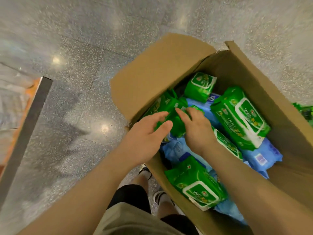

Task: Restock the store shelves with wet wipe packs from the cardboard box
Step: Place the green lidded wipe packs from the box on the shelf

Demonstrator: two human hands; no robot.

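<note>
Picking from the cardboard box (152, 68)!
Left hand (145, 134) spread, holding nothing; right hand (196, 128) grips a green pack (171, 106) at ten o'clock. Next: lift, shelve.

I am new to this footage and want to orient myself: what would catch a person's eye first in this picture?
First, the bright green wet wipe packs lying loose over blue packs inside the open cardboard box on the right. Next, both hands reaching into it: the left hand open above one green pack, the right hand touching that pack. At far left, a shelf edge borders the speckled floor.
</note>
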